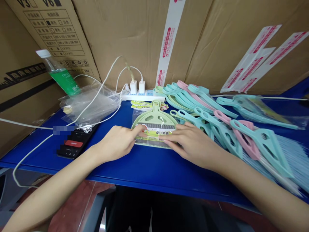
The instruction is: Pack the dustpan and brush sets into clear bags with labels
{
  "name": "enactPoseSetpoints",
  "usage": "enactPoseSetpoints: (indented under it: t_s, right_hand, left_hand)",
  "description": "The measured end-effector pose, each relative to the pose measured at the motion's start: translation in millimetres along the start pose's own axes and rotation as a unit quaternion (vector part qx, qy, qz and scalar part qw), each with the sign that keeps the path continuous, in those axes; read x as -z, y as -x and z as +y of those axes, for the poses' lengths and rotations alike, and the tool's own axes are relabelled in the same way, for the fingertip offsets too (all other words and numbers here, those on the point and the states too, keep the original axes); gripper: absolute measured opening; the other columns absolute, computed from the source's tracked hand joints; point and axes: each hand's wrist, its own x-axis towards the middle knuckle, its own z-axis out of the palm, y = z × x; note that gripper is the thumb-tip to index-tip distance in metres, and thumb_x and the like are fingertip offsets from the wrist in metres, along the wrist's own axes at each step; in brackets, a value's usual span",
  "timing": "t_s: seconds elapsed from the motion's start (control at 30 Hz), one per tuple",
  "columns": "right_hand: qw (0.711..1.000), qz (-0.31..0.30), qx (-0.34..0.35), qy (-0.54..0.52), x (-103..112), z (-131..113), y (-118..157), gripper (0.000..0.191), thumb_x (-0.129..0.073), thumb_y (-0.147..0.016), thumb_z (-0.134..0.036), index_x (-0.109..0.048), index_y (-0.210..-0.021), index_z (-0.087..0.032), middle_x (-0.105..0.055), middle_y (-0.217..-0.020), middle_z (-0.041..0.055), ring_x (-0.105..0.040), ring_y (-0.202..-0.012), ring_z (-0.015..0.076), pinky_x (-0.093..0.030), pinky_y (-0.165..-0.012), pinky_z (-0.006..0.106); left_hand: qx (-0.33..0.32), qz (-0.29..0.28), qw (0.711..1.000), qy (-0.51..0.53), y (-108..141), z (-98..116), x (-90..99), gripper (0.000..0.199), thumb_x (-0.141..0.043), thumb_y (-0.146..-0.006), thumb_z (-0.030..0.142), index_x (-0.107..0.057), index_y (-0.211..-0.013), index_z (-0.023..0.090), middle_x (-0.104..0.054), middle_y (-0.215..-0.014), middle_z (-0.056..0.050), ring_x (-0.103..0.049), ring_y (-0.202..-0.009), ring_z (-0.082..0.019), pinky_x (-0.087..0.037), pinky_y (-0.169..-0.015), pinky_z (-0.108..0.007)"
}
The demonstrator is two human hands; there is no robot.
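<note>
A pale green dustpan and brush set point(156, 113) with grey bristles lies flat in a clear plastic bag, handle pointing away from me. A yellow and white label card point(161, 132) runs across its bristles. At the bag's left side, my left hand point(118, 141) is closed, its thumb over the card's left end and the other fingers curled. My right hand point(193, 145) holds the right end of the card and bag, thumb and index finger close together on it. The fingertips' undersides are hidden.
To the right lie several blue, green and pink dustpans point(272, 145) and brushes point(193, 96). Spare label cards point(142, 105) sit by a power strip point(135, 97) with chargers. On the left are plastic bags point(91, 103), a green-labelled bottle point(63, 79), a phone point(74, 141) and white cables.
</note>
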Motion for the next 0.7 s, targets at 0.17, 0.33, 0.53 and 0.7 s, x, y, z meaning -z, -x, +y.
enactPoseSetpoints:
  t_s: [0.17,0.33,0.53,0.7]
  right_hand:
    - [0.997,-0.027,-0.008,-0.071,-0.1,4.0,0.0,0.030,-0.045,-0.096,-0.021,-0.075,-0.099,-0.022,-0.073,-0.076,0.0044,-0.057,-0.070,0.0196,-0.034,-0.067,0.032]
    - [0.993,-0.030,-0.020,-0.115,-0.1,6.8,-0.4,0.030,-0.045,-0.095,-0.021,-0.073,-0.107,-0.019,-0.073,-0.082,0.0064,-0.061,-0.075,0.0205,-0.039,-0.072,0.034]
    - [0.992,-0.025,-0.017,-0.125,-0.7,8.7,-0.9,0.031,-0.044,-0.095,-0.022,-0.073,-0.109,-0.020,-0.071,-0.076,0.0059,-0.062,-0.074,0.0202,-0.040,-0.070,0.034]
    - [0.990,-0.006,-0.016,-0.138,1.9,10.2,-0.2,0.032,-0.042,-0.096,-0.024,-0.074,-0.098,-0.023,-0.070,-0.073,0.0039,-0.062,-0.072,0.0188,-0.039,-0.068,0.032]
  left_hand:
    - [-0.013,0.026,0.998,0.058,1.6,-3.2,-5.8,0.044,-0.038,-0.082,0.006,-0.043,-0.124,0.020,-0.071,-0.116,-0.002,-0.071,-0.096,-0.022,-0.054,-0.077,-0.033]
    - [-0.024,0.053,0.995,0.087,1.8,-3.6,-8.5,0.043,-0.038,-0.083,0.007,-0.045,-0.122,0.021,-0.071,-0.117,-0.001,-0.071,-0.094,-0.022,-0.054,-0.077,-0.033]
    - [-0.037,0.072,0.991,0.109,2.6,-4.4,-9.3,0.044,-0.036,-0.082,0.008,-0.047,-0.122,0.021,-0.070,-0.119,-0.002,-0.070,-0.098,-0.021,-0.054,-0.081,-0.033]
    - [-0.037,0.074,0.991,0.106,3.1,-4.1,-8.7,0.045,-0.037,-0.082,0.007,-0.047,-0.123,0.021,-0.071,-0.116,-0.002,-0.071,-0.095,-0.020,-0.054,-0.078,-0.032]
